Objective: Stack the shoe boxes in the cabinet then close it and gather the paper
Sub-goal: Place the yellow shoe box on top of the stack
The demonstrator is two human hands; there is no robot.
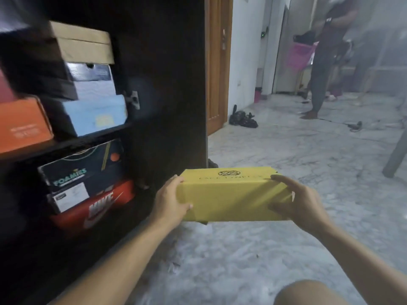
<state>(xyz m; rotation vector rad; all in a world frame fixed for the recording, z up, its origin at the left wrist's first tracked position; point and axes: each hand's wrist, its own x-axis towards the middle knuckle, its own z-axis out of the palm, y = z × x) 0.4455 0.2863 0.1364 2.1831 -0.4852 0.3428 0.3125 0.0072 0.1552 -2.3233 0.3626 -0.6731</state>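
Grip: your left hand (170, 200) and right hand (301, 202) clamp the yellow shoe box (231, 195) by its ends.
Position: above the floor, beside the open cabinet (167, 73).
Risk: it could slip — or topple the stacked boxes (88, 93).

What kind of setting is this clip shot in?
Probably a home, in a room or hallway: a dark cabinet stacked with shoe boxes, a marble-patterned floor, and a wooden door.

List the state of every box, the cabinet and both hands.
yellow box: lid shut, held off the floor
left hand: grips its left end
right hand: grips its right end
cabinet: open
red Nike box: shelved, bottom of stack
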